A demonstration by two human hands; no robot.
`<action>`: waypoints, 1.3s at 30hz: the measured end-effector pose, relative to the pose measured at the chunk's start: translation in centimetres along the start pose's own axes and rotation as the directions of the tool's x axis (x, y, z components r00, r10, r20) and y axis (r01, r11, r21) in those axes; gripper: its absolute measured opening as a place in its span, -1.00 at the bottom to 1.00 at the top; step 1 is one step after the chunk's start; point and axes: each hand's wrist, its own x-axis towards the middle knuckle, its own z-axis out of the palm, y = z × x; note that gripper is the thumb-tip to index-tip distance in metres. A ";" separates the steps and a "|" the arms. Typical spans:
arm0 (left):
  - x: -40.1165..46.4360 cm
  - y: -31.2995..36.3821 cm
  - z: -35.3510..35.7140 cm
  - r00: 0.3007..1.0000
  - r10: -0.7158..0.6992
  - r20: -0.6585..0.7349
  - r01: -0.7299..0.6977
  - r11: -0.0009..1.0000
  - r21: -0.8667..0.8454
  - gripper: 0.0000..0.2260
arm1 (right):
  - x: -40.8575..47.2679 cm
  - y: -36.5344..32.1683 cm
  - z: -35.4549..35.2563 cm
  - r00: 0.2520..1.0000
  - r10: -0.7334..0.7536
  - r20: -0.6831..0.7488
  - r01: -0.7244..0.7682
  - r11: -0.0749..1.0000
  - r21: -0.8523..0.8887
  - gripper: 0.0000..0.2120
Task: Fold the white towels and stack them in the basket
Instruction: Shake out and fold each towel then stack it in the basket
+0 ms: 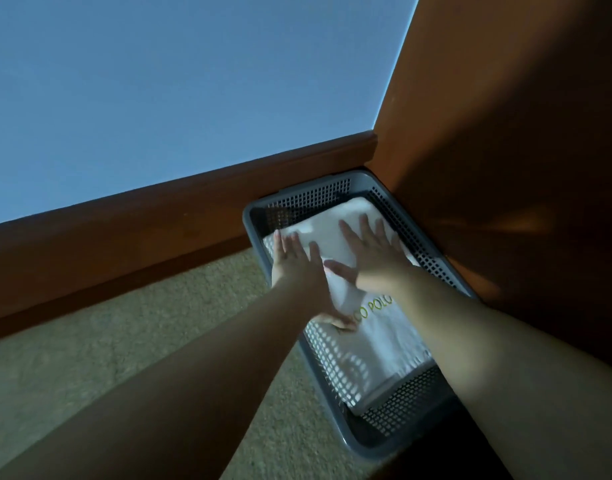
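So the grey mesh basket [299,199] is jammed into the corner on the carpet [131,341], with a folded white towel [332,230] inside. Both hands, left [297,268] and right [375,256], lie flat and spread on it, gripping nothing. Uneven pressing could bunch the fold. Arms hide part of the towel's green lettering [379,304], and I can't count the layers underneath.

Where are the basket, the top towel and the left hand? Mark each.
basket [299,199]: head view, on the far perforated wall.
top towel [327,237]: head view, on bare cloth between the hands.
left hand [297,268]: head view, on its back.
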 end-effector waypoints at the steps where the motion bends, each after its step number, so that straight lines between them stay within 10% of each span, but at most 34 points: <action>1: 0.8 0.0 0.3 1.000 0.007 0.016 -0.007 1.000 -0.005 0.55 | 0.9 0.1 0.7 0.999 0.036 0.040 -0.037 0.999 0.020 -0.06; 16: -4.0 1.9 1.7 0.984 0.160 0.081 -0.161 0.987 0.005 0.38 | -5.9 -1.6 4.5 0.960 0.268 0.085 -0.272 0.961 0.050 -0.16; 22: -12.8 0.8 3.7 0.964 0.233 -0.127 -0.256 0.941 -0.220 -0.08 | -14.2 -2.9 5.9 0.933 0.287 0.218 -0.308 0.949 0.068 -0.23; 26: -20.5 -2.6 5.7 0.951 0.081 -0.299 -0.214 0.869 -0.445 -0.26 | -18.2 -4.2 3.0 0.926 0.188 0.328 -0.182 0.982 -0.050 -0.27; 32: -32.5 -11.1 12.0 0.911 -0.256 -0.323 -0.012 0.767 -0.642 -0.22 | -23.3 -16.8 -2.6 0.996 -0.075 -0.038 0.079 0.991 0.107 -0.29; 39: -48.4 -23.9 14.6 0.598 -0.750 -0.282 0.311 0.541 -0.781 -0.24 | -27.7 -39.1 -3.7 0.797 -0.592 -0.119 0.600 0.797 0.060 -0.22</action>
